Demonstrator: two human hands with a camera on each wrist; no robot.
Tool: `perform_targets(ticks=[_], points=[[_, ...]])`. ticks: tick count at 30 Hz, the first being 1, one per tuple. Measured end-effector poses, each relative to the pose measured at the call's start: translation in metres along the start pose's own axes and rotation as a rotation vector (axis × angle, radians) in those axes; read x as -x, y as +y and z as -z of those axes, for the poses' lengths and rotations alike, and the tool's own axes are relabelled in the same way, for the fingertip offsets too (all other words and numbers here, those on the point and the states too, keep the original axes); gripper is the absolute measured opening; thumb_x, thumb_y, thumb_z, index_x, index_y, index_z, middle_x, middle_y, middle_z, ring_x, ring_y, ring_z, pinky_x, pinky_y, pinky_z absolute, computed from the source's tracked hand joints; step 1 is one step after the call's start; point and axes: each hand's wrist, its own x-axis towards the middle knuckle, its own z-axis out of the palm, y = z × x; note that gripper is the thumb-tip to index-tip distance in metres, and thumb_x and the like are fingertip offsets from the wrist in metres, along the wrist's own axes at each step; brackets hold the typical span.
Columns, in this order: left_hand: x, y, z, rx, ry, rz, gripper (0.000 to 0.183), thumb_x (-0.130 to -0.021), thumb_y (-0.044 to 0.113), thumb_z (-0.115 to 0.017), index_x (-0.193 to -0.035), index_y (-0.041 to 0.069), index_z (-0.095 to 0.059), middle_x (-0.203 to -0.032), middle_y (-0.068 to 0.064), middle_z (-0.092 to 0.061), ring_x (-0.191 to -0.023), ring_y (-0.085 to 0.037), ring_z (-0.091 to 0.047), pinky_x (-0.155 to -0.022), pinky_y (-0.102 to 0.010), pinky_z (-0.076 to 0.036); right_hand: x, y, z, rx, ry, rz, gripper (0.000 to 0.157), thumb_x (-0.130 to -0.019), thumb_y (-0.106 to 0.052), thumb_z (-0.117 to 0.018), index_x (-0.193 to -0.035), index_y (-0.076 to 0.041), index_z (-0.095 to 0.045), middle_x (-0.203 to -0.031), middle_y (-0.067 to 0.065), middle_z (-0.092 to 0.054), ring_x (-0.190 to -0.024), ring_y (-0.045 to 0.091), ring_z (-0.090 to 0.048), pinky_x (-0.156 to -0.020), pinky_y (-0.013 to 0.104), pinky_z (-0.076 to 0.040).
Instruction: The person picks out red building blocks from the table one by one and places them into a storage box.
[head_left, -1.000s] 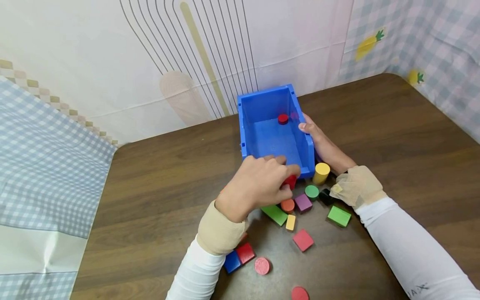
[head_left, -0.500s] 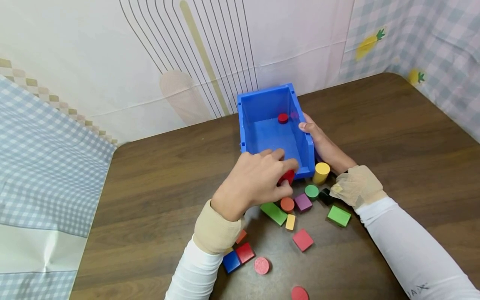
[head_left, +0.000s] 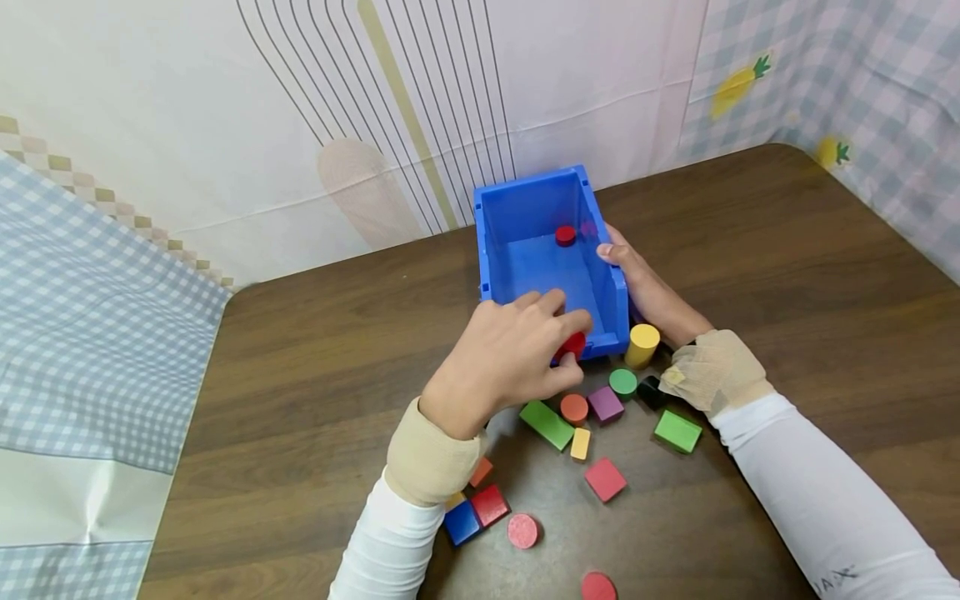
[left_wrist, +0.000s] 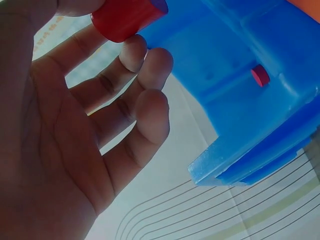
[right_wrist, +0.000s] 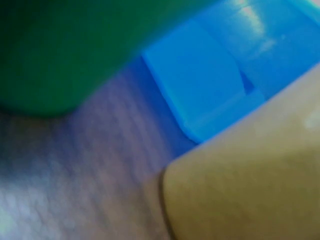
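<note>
Left hand [head_left: 510, 354] pinched a red cylinder [head_left: 573, 346] between thumb and index finger at the near edge of the blue bin [head_left: 543, 271]; contact with that edge could not be told. Right hand [head_left: 648, 287] held the bin's right wall, thumb over the rim. A red disc [head_left: 566, 236] lay inside, toward the far right corner. Yellow cylinder [head_left: 642, 346] stood just outside the near right corner; purple block [head_left: 606, 405] lay beside an orange disc [head_left: 574, 409].

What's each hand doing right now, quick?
Left hand: holding, pinching a red cylinder.
Right hand: holding the blue bin by its right side wall.
</note>
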Motion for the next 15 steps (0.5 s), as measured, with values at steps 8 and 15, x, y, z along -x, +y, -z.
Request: perform_targets(ticks=[8,15], points=[[0.0012,-0.0024,-0.0014,0.001,0.035,0.001,0.029,-0.092,0.036,-0.063,-0.118,0.026,-0.073,-0.099,0.004,-0.064,-0.084,-0.012,-0.061,-0.061,-0.030,-0.057,0.0009,0.0004,-0.0006,0.002,0.002,-0.003,0.077,-0.102,-0.060,-0.034,-0.169,-0.041,-0.001,-0.176,0.007,-0.012,-0.154,0.045,-0.028,-0.117,0.075,-0.028],[0.0029,-0.0076,-0.0021,-0.030,0.109,0.011,0.023,-0.093,0.037,-0.064,-0.109,0.024,-0.073,-0.096,0.004,-0.063,-0.081,-0.012,-0.057,-0.058,-0.025,-0.050,-0.0001,0.0001,-0.0008,0.014,0.008,-0.007,0.077,-0.102,-0.060,-0.034,-0.169,-0.040,-0.001,-0.176,0.007,-0.012,-0.154,0.044,-0.028,-0.117,0.075,-0.028]])
